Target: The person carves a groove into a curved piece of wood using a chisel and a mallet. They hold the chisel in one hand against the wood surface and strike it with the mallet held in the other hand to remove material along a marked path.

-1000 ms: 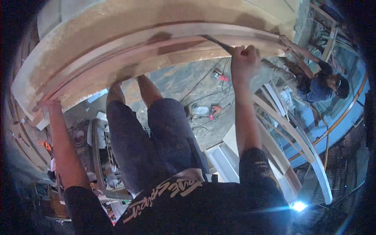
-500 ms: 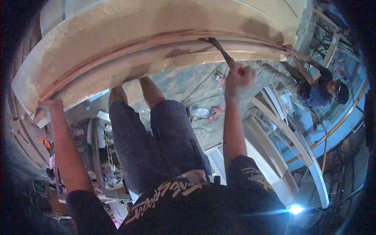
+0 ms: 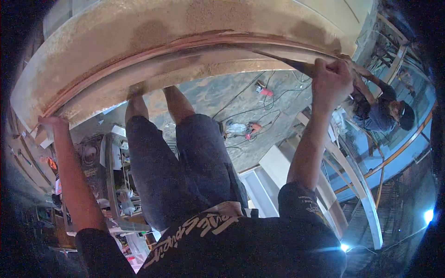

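Observation:
A large curved wooden panel [image 3: 204, 22] arches across the upper view, with thin reddish-brown strips [image 3: 125, 56] running along its bend. My left hand [image 3: 54, 123] is closed on the left end of the strips, at the panel's edge. My right hand [image 3: 331, 81], raised near the panel's right end, is closed round a long dark tapering tool [image 3: 296, 66]. The tool's thin end points left toward the strips; its kind is unclear, and I cannot tell whether it touches them. Beyond my right hand, a co-worker's hand [image 3: 345, 58] is at the panel's right end.
A co-worker [image 3: 382, 109] in a dark cap is at the right. Cables and a red-ended power tool [image 3: 252, 129] lie on the floor [image 3: 204, 99] below the panel. Long curved boards [image 3: 354, 178] stand at lower right; a cluttered shelf [image 3: 123, 199] is at lower left.
My right hand has moved right and slightly up, swinging the dark tool flatter. My left hand stays at the panel's left end, shifted slightly left in view.

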`<move>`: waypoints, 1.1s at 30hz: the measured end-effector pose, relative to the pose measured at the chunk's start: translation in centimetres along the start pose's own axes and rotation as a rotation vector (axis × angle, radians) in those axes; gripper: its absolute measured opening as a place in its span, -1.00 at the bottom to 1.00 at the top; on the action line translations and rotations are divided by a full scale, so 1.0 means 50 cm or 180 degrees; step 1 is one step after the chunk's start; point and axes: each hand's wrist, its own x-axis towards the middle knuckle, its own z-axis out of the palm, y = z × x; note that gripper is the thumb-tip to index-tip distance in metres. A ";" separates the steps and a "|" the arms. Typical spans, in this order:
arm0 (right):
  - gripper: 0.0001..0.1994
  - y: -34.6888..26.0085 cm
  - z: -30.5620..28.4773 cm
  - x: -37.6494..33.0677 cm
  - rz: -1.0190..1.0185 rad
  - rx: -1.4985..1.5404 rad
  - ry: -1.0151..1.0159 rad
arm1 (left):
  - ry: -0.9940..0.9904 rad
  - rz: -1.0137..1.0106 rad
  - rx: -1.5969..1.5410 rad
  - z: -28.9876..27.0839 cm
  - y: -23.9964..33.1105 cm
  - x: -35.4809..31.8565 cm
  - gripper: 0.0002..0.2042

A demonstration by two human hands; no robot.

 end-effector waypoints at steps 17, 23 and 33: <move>-0.70 -0.043 0.097 -0.005 -0.0309 0.0184 -0.0337 | -0.0057 0.0184 0.0277 -0.051 0.007 0.043 -0.18; -0.72 0.084 0.304 -0.316 0.0041 0.1114 0.1439 | -0.0079 0.0215 0.0323 -0.008 -0.028 0.029 -0.18; -0.81 -0.087 0.179 -0.125 -0.0269 0.1045 0.0143 | -0.0436 0.0663 0.0656 -0.059 -0.025 0.086 -0.18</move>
